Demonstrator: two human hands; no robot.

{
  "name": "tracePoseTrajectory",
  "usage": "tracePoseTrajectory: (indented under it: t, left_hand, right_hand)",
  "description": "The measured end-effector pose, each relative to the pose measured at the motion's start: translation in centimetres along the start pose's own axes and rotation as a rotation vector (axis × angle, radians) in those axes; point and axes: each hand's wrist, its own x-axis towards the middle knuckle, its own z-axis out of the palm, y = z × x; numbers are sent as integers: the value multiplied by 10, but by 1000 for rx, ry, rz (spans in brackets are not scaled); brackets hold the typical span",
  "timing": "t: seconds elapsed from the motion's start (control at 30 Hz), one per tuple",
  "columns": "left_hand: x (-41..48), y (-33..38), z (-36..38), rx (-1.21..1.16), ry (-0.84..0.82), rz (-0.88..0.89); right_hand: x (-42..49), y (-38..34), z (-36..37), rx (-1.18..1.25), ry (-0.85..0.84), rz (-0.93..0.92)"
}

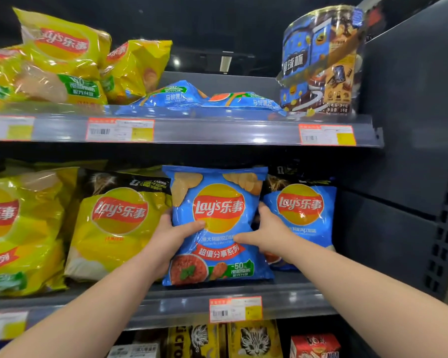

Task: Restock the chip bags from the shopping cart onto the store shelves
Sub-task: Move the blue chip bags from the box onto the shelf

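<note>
Blue Lay's bag (219, 223) w/ red-yellow logo, tomato pic & green -50% tag stands upright on middle shelf (166, 303), btwn yellow bag (117, 223) at left & 2nd blue bag (303, 215) at right, pinched at both sides by hands.

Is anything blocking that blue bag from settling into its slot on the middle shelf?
Nothing visible does. The blue chip bag, held by the left hand and right hand, already stands upright on the middle shelf, between the yellow bag and another blue bag.
</note>
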Motion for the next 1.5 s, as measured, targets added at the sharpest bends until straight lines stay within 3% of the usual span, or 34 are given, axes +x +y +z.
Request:
tracePoseTrajectory:
  t: [0.33,0.67,1.0,1.13,1.3,1.4,1.5]
  left_hand:
    - [7,-5,1,130,-19,-10]
    - [2,-3,11,159,112,71]
    - [-12,3,10,365,228,173]
    - [-16,10,-8,621,397,232]
    - [-20,23,-54,875,662,286]
    - [-22,28,-82,951,722,218]
    - [-21,28,-108,923,661,153]
  right_hand:
    - [5,4,-1,61,-55,30]
    - [5,2,-8,0,-98,45]
    - [6,0,-17,-124,-55,3]
    - [-3,-12,-20,-222,86,-110]
    - [-12,-38,-8,-483,254,-423]
    - [-18,-65,19,-480,189,-585]
    - [-24,-94,54,-406,17,-640]
